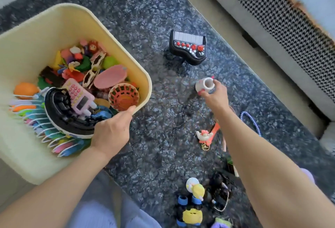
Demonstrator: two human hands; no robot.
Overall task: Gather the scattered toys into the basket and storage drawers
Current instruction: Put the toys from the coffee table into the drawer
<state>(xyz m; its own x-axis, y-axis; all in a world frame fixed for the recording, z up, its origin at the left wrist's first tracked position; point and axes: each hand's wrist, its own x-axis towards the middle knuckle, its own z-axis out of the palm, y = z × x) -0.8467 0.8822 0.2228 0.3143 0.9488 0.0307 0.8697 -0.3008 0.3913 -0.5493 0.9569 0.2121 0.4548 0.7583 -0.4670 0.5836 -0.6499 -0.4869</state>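
Note:
A pale yellow basket (pixel 101 28) full of toys stands at the left on the dark rug. My left hand (pixel 112 130) grips its near rim, fingers inside, beside a black and white ring toy (pixel 59 115). My right hand (pixel 215 95) holds a small white cup-like toy (pixel 205 85) above the rug at centre right. A black toy piano (pixel 188 46) with red buttons sits beyond it. A pink and orange figure (pixel 204 135) lies under my right forearm. At the bottom lie a yellow and blue wheeled toy (pixel 190 213) and a black stringy toy (pixel 219 189).
A grey sofa base (pixel 272 34) with a houndstooth throw (pixel 290 25) runs along the right edge of the rug. A blue bead string (pixel 251 121) lies near it. Bare floor shows at the upper left. My knees in light trousers (pixel 108 209) are at the bottom.

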